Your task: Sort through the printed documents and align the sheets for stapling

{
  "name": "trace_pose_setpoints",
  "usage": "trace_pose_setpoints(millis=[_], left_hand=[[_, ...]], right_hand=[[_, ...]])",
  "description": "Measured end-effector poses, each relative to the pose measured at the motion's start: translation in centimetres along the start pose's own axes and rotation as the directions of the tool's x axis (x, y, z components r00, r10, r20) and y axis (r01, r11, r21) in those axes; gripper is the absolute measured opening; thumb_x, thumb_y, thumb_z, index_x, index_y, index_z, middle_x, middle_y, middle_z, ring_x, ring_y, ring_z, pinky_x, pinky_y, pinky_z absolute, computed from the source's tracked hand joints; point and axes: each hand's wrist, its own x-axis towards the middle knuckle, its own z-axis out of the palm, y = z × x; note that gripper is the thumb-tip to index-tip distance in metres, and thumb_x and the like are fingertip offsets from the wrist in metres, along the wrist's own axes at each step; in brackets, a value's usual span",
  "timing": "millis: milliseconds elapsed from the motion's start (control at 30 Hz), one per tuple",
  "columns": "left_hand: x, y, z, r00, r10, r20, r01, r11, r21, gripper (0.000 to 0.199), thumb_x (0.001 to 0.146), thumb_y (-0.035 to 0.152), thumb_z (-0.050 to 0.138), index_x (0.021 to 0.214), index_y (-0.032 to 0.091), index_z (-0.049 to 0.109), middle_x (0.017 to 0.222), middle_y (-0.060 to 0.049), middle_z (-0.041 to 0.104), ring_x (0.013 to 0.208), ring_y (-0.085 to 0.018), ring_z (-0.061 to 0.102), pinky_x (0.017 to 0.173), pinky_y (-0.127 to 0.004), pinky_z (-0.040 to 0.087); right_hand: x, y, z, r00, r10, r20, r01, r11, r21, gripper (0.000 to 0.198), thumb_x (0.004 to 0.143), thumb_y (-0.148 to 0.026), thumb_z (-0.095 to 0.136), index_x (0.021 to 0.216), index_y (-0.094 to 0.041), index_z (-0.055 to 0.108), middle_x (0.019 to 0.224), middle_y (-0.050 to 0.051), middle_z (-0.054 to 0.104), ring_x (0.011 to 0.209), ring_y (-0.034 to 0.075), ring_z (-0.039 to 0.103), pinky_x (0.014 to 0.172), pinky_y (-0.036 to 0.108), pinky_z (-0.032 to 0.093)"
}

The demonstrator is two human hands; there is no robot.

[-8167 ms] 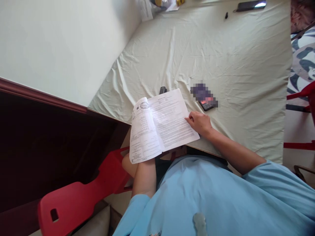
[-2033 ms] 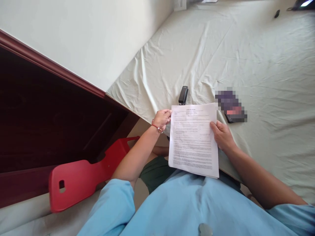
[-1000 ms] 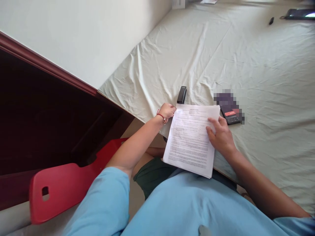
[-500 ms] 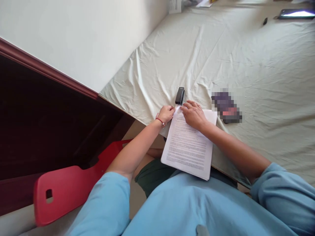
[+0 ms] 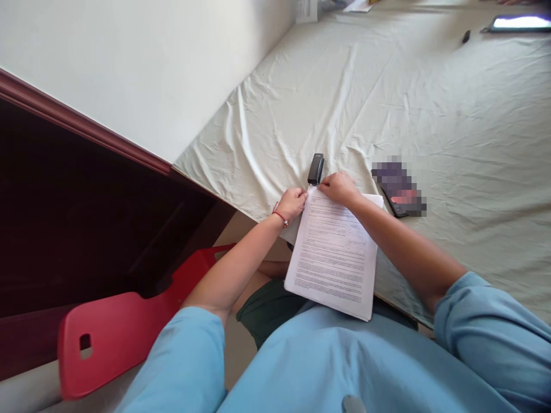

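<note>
Diagonally, the near edge of the bench covered in wrinkled pale green cloth (image 5: 279,109) runs from the white wall (image 5: 150,74) at left down toward the near right. A stack of white printed paper sheets (image 5: 329,258) lies across that edge, its far part over the cloth and its near part jutting out above the person's lap. Just past the stack's far left corner lies an oblong black stapler (image 5: 315,168), its near end close against the paper; whether they touch is hard to tell. Beyond it the cloth stretches far and right, toward a small black object (image 5: 466,37) and a dark device with a bright screen (image 5: 520,23). Right of the stack, near its far right corner, lies a dark phone (image 5: 398,192), partly blurred out. A red plastic chair (image 5: 112,335) stands at near left, below the bench edge.

The left hand (image 5: 291,205) reaches in from the near left, fingers curled closed, pinching the stack's left edge near its far corner. The right hand (image 5: 339,188) crosses over the stack from the right, palm down, fingers bent at the far edge beside the stapler; its grip is hidden.
</note>
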Motion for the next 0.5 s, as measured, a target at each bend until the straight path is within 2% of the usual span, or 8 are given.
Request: trace_pose_setpoints(millis=[100,167,267,367,433,500], left_hand=[[-0.1,1.1,0.1,0.992,-0.13,0.007,0.13,0.989,-0.066,0.022,0.09,0.018,0.055,0.069,0.016,0.051,0.054,0.005,0.037,0.049,-0.008,0.031,0.05,-0.023,0.024],[0.1,1.7,0.2,0.988,-0.154,-0.021,0.153,0.988,-0.036,0.02,0.09,0.021,0.058,0.071,0.016,0.053,0.055,0.004,0.039,0.049,-0.009,0.033,0.05,-0.024,0.025],[0.7,2.0,0.2,0.992,-0.063,-0.107,0.079,0.985,0.154,0.019,0.088,0.025,0.061,0.072,0.015,0.061,0.057,0.001,0.045,0.054,-0.011,0.04,0.054,-0.025,0.028],[1.4,1.8,0.3,0.993,0.039,-0.113,0.004,0.934,0.358,0.023,0.087,0.023,0.059,0.067,0.014,0.063,0.06,-0.002,0.05,0.059,-0.013,0.045,0.058,-0.027,0.031],[1.6,1.7,0.3,0.993,0.068,-0.096,-0.023,0.911,0.412,0.025,0.088,0.022,0.057,0.065,0.014,0.063,0.062,-0.003,0.053,0.063,-0.015,0.048,0.061,-0.027,0.033],[1.6,1.8,0.4,0.993,0.071,-0.094,-0.029,0.923,0.385,0.023,0.088,0.02,0.056,0.067,0.013,0.064,0.064,-0.003,0.056,0.067,-0.015,0.051,0.064,-0.027,0.035]], right_hand=[[0.5,-0.7,-0.6,0.999,0.011,0.047,-0.008,0.999,-0.054,0.028,0.093,-0.025,0.056,0.1,-0.02,0.082,0.106,0.011,0.078,0.109,0.031,0.066,0.094,0.042,0.048],[0.7,-1.1,-0.9,0.996,0.026,0.086,-0.018,0.996,-0.091,0.027,0.093,-0.025,0.056,0.101,-0.019,0.082,0.109,0.012,0.078,0.11,0.03,0.066,0.094,0.04,0.048],[0.8,-1.3,-1.1,0.993,0.012,0.116,0.001,0.993,-0.117,0.028,0.094,-0.026,0.056,0.105,-0.018,0.081,0.113,0.013,0.077,0.111,0.03,0.066,0.093,0.04,0.047],[0.7,-1.1,-0.7,0.995,-0.025,0.094,0.037,0.99,-0.134,0.032,0.096,-0.026,0.051,0.106,-0.018,0.081,0.114,0.013,0.076,0.115,0.032,0.063,0.095,0.042,0.045],[0.5,-0.7,-0.4,0.996,-0.048,0.069,0.058,0.988,-0.14,0.034,0.098,-0.027,0.048,0.106,-0.019,0.08,0.114,0.013,0.077,0.118,0.034,0.061,0.096,0.043,0.043],[0.4,-0.2,0.0,0.997,-0.064,0.048,0.07,0.989,-0.134,0.035,0.1,-0.029,0.047,0.107,-0.02,0.08,0.112,0.013,0.077,0.119,0.034,0.059,0.096,0.044,0.042]])
